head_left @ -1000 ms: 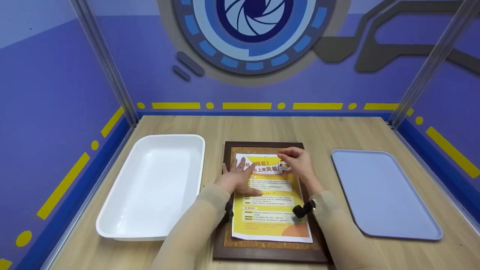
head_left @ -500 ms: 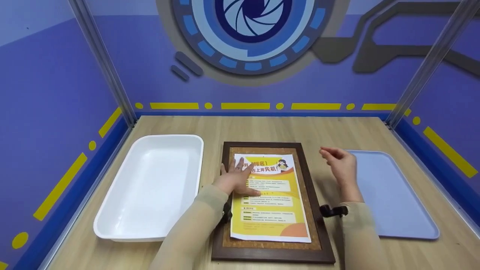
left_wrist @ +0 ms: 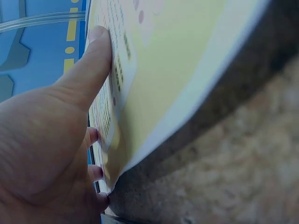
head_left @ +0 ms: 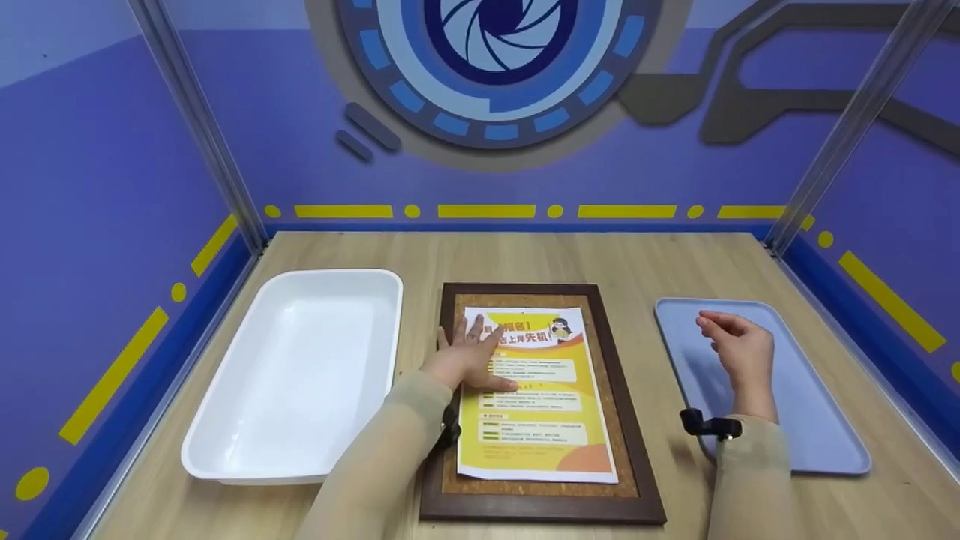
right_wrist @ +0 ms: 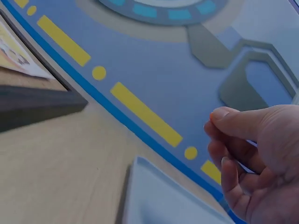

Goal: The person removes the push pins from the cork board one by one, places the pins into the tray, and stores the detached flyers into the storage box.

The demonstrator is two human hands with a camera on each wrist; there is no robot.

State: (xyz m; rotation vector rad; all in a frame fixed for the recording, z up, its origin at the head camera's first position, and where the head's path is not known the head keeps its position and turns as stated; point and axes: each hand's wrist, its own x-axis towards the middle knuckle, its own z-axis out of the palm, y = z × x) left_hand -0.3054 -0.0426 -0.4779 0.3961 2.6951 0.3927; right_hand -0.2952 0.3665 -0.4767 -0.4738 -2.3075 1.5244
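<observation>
My left hand (head_left: 472,360) lies with fingers spread on the upper left of a yellow and white printed poster (head_left: 534,420). The poster rests on a cork board (head_left: 628,480) with a dark brown frame (head_left: 540,510). In the left wrist view, the poster's near edge stands slightly off the cork, and the thumb (left_wrist: 93,51) presses on the print. Over the blue tray (head_left: 817,442), my right hand (head_left: 742,360) has thumb and index finger pinched together. A small orange bit (right_wrist: 212,116) shows between those fingertips, mostly hidden; I cannot tell its kind.
A deep white basin (head_left: 307,367) stands left of the board. Wood tabletop (head_left: 420,259) shows around the things. Purple-blue panels (head_left: 487,180) with yellow dashes rise at the back and both sides, joined by metal posts (head_left: 202,127).
My right hand has left the poster's upper right corner and moved right, over the blue tray, still pinching. The left hand stays on the poster. The head view has shifted slightly.
</observation>
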